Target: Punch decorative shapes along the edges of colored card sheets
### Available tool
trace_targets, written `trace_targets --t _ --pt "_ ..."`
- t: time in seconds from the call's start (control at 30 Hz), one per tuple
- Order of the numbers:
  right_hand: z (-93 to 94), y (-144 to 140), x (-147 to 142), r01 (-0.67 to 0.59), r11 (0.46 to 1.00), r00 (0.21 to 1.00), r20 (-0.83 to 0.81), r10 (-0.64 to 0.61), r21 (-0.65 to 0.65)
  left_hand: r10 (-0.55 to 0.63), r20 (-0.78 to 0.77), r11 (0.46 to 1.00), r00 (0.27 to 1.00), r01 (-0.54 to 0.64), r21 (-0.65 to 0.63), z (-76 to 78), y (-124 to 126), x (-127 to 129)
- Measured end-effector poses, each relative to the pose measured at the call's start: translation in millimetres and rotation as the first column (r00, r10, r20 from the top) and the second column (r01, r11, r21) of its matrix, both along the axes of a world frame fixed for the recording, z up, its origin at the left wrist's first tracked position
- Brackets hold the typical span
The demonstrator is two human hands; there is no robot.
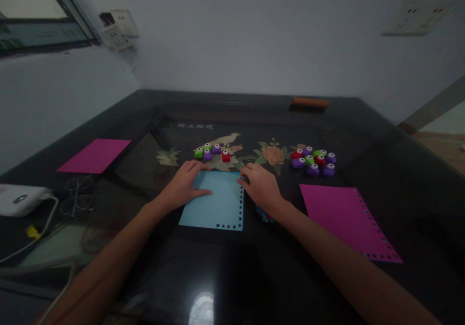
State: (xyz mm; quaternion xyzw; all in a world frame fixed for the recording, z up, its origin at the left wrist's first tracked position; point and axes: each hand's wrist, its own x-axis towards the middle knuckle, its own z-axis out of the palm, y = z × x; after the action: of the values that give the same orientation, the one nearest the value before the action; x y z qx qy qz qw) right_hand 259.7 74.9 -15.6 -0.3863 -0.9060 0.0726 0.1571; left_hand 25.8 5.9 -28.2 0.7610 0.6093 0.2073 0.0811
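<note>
A light blue sheet of paper (214, 208) lies on the dark table, with small dark star shapes along its right and bottom edges. My left hand (187, 184) rests on the sheet's left side, thumb and fingers spread apart. At the upper right corner, my right hand (259, 182) has its thumb and fingertips close together on the paper; whatever is between them is too small to make out. Partly hidden beneath the right wrist is a small pile of colourful bits (263, 214). To the right lies a magenta sheet (341, 213) with similar shapes along its right and bottom edges.
Several eye-topped toy pieces in green, purple and red form a left cluster (208, 151) and a right cluster (314, 161) behind the sheets. Another magenta sheet (96, 155), eyeglasses (77, 199) and a white corded device (23, 200) are left. A brown roll (310, 103) lies far back.
</note>
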Motion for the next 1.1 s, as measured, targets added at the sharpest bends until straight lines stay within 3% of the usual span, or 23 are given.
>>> trace_targets --t 0.17,0.27,0.4,0.53,0.73,0.9,1.1 --pt "3.1 2.0 0.5 0.017 0.990 0.996 -0.087 -0.030 -0.143 0.049 0.042 0.995 0.998 -0.052 0.086 6.3 -1.5 1.6" --pt "3.6 5.7 1.7 0.006 0.950 0.972 -0.221 -0.078 -0.311 0.137 0.202 0.979 0.970 -0.163 0.119 10.1 -2.6 1.8" --pt "2.0 11.1 3.1 -0.112 0.864 0.894 -0.430 -0.128 -0.491 0.208 0.499 0.967 0.842 -0.255 0.028 13.1 -2.1 3.5" --pt "4.2 15.6 5.0 -0.205 0.769 0.840 -0.513 -0.180 -0.605 0.253 0.666 0.964 0.702 -0.244 -0.110 14.7 -1.7 6.9" --pt "11.6 23.8 13.1 -0.210 0.770 0.817 -0.540 -0.200 -0.603 0.324 0.772 0.946 0.547 -0.161 -0.282 16.4 -5.7 14.3" --pt "14.2 31.3 20.2 -0.204 0.770 0.784 -0.572 -0.240 -0.604 0.368 0.755 0.925 0.542 -0.129 -0.358 14.2 -9.7 18.3" --pt "23.8 35.6 28.2 -0.149 0.798 0.753 -0.590 -0.291 -0.584 0.344 0.721 0.925 0.602 -0.084 -0.371 13.8 -11.8 22.2"
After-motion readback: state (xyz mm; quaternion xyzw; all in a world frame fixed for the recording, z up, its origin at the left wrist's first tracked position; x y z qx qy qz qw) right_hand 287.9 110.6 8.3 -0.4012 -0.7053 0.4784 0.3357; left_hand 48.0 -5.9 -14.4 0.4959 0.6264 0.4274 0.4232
